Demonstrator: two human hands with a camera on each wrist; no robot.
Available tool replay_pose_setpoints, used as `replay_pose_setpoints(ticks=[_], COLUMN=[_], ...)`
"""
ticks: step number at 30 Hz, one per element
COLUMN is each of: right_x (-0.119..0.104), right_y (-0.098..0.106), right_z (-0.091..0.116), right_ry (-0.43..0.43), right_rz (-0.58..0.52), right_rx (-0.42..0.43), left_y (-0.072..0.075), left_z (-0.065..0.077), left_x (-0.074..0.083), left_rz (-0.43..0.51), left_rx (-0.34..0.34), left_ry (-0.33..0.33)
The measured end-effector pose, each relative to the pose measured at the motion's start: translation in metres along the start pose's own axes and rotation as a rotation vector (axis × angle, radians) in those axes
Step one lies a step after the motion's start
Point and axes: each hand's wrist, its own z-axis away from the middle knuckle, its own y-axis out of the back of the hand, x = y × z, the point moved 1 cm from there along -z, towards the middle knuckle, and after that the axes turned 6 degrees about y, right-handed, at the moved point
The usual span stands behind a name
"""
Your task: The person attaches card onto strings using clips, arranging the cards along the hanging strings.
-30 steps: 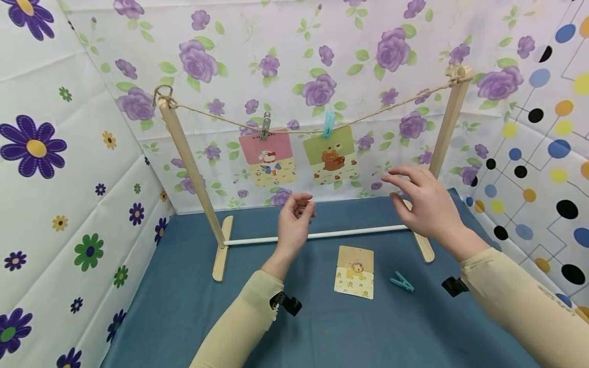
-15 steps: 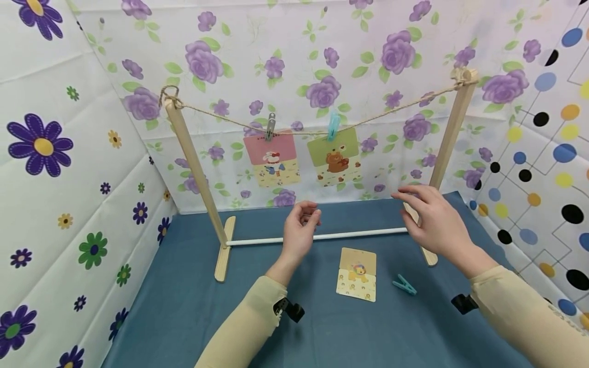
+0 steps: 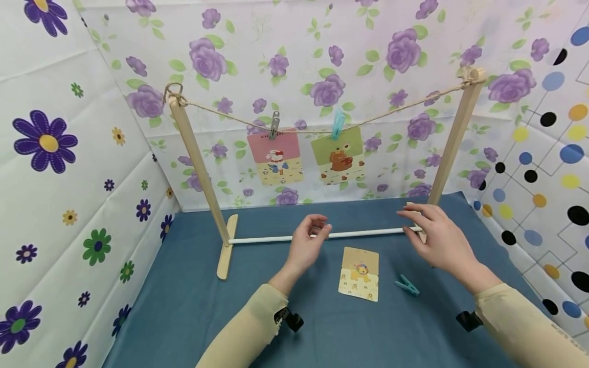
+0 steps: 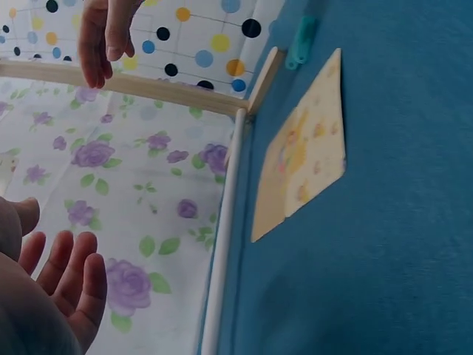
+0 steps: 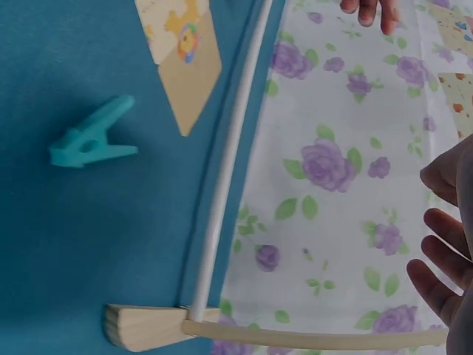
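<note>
My left hand (image 3: 307, 243), fingers loosely bent and holding nothing, hovers in front of the white rod (image 3: 372, 233). To its right, my right hand (image 3: 439, 239) hangs in the air near the right post, also holding nothing. A card with a lion (image 3: 359, 274) lies flat on the blue cloth, below and between the hands. Beside it lies a teal clothespin (image 5: 92, 137), under the right hand. Behind, a rabbit card (image 3: 277, 157) hangs from the twine by a grey metal clip (image 3: 274, 125), and a bear card (image 3: 339, 156) by a light blue clothespin (image 3: 338, 125).
Twine (image 3: 405, 107) sags between a left wooden post (image 3: 198, 166) and a right wooden post (image 3: 455, 145). Wooden feet (image 3: 227, 248) stand on the blue cloth (image 3: 184, 317). Flowered and dotted sheets (image 3: 294, 30) enclose the back and sides.
Both hands have come down a little, lower before the hanging cards and nearer the cloth. The head view has shifted slightly. The cards, clip and clothespins stay in place.
</note>
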Motion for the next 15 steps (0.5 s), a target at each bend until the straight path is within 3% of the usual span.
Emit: replay_pose_setpoints(ticks=[6,15], right_x=[0.003,0.007], right_y=[-0.010,-0.026], right_z=[0.015,0.035], right_ry=[-0.020,-0.130], right_rz=[0.002,-0.017], right_rx=[-0.049,-0.257], left_y=[-0.011,-0.017], left_z=[0.010,0.013], left_x=[-0.010,-0.023], left_rz=[-0.105,-0.234], left_rx=[-0.114,-0.308], left_ry=[0.012,0.019])
